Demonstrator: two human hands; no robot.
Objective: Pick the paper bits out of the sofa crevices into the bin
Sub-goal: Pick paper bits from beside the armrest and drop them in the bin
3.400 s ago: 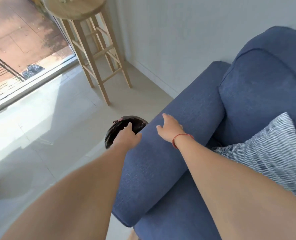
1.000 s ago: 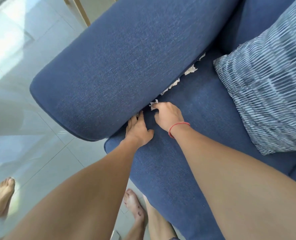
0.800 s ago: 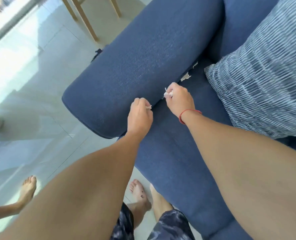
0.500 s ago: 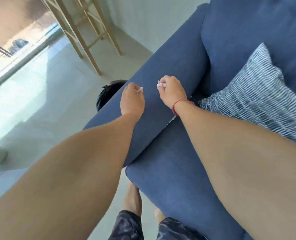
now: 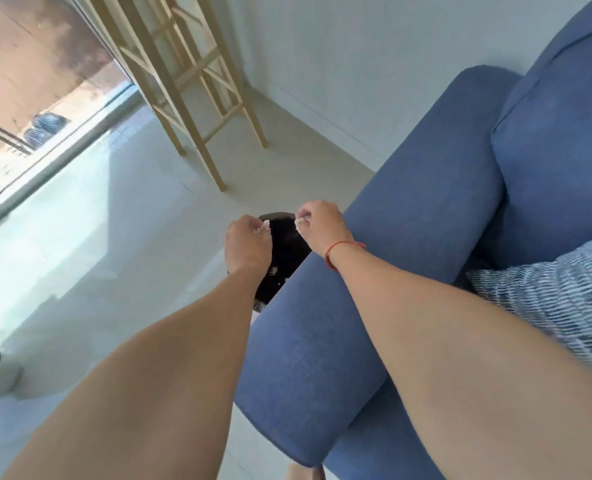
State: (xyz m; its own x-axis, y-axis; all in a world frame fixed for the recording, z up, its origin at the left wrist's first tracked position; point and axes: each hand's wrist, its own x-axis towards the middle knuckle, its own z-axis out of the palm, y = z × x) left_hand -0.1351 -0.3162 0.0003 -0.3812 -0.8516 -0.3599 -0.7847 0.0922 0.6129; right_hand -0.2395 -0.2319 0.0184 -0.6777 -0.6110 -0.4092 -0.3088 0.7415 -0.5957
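1. paper bits: one white scrap [image 5: 266, 223] is pinched at the fingertips of the left hand [image 5: 247, 249], another [image 5: 300, 221] at those of the right hand [image 5: 322, 226]. both hands are closed into a tight pinch above the bin [image 5: 284, 258], a dark-lined one on the floor just beside the sofa armrest [image 5: 374, 271].
2. a few pale flecks already lie inside the bin.
3. the scraps look feather-light, limp and easy to tear, so a fingertip pinch suits them. they may drift or cling to skin on release, so letting go low over the opening seems wise.
4. the armrest overlaps the bin's near edge. the crevice is hidden here, so any remaining paper can't be judged.
5. a wooden stool [image 5: 197, 98] stands well apart, and a striped cushion [image 5: 557, 296] rests on the seat.
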